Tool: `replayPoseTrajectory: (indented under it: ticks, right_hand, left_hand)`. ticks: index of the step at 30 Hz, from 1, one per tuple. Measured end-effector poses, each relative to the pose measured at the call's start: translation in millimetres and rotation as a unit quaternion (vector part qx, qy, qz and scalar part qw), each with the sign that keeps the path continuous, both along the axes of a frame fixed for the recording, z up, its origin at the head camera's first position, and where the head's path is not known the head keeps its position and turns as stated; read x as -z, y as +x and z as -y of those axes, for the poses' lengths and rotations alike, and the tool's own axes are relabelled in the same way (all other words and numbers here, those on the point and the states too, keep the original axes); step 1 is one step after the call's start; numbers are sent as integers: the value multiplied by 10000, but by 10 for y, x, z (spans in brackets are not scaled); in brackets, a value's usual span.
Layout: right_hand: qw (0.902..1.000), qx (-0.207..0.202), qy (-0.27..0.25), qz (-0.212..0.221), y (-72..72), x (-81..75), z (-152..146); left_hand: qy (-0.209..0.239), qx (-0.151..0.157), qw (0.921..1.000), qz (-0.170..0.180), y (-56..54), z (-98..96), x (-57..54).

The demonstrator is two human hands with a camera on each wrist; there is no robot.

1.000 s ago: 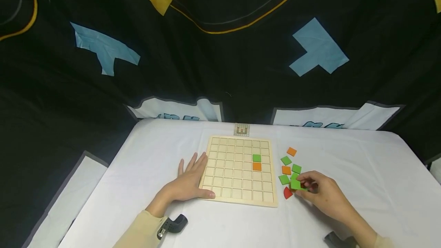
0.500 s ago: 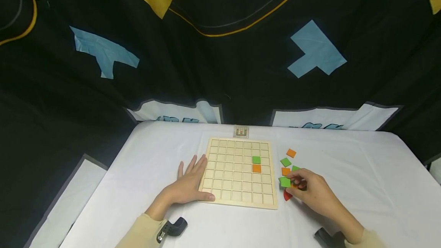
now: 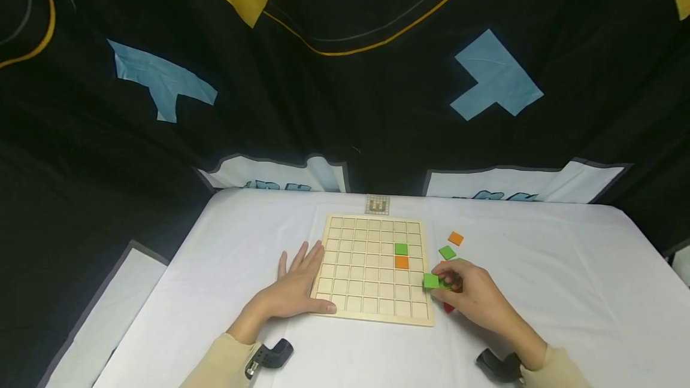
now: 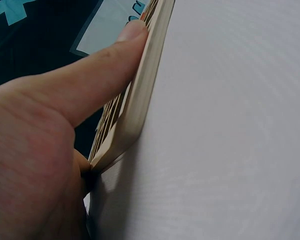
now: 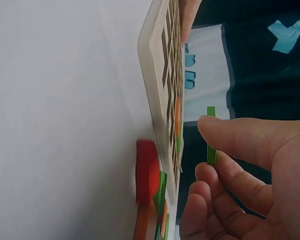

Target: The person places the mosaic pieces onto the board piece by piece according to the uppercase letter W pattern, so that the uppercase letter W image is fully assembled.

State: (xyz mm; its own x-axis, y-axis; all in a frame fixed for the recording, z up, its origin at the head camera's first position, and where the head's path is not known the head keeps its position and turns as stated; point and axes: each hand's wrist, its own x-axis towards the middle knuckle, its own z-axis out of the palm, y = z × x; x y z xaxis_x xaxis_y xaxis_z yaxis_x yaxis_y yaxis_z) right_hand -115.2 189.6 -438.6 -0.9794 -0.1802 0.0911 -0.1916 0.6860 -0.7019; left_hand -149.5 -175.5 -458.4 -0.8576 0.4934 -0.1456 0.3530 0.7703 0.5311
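A pale wooden grid board (image 3: 372, 292) lies on the white table. In one of its columns toward the right sit a green tile (image 3: 401, 249) and, just below it, an orange tile (image 3: 401, 262). My left hand (image 3: 295, 286) is spread at the board's lower left corner, with its thumb along the near edge, as the left wrist view also shows. Between thumb and fingers, my right hand (image 3: 471, 291) pinches a green square tile (image 5: 211, 135), which is raised off the table and overlaps the board's right edge in the head view.
Right of the board lie loose pieces: an orange tile (image 3: 456, 238), a green tile (image 3: 447, 252) and a red piece (image 5: 147, 170), with others partly hidden by my right hand. A small patterned card (image 3: 377, 204) lies beyond the board's far edge. A black curtain (image 3: 345, 124) hangs behind.
My right hand has carried the pinched green tile leftward from the loose pieces to the board's right edge. The left hand has stayed in place.
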Motion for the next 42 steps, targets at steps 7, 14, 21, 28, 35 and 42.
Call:
replayPoseTrajectory:
  ticks: [7,14,21,28,35,42]
  right_hand:
    - [9999,-68,-28,138,-35,30,127]
    - [9996,-72,-47,253,-70,45,215]
    - [9995,-203,-148,190,-128,41,273]
    - [9993,-329,-99,113,-193,46,327]
    - [9993,-345,-3,125,-240,63,375]
    - [9992,-178,114,342,-262,64,412]
  left_hand:
    - [38,-10,10000,17,5,4,-2]
    - [44,7,10000,9,-13,-2,-1]
    - [-52,20,10000,-22,-26,-7,9]
    - [-9,13,10000,-1,-25,-5,5]
    - [2,-26,10000,-15,-17,-2,3]
    - [-12,-37,10000,-20,-14,-5,6]
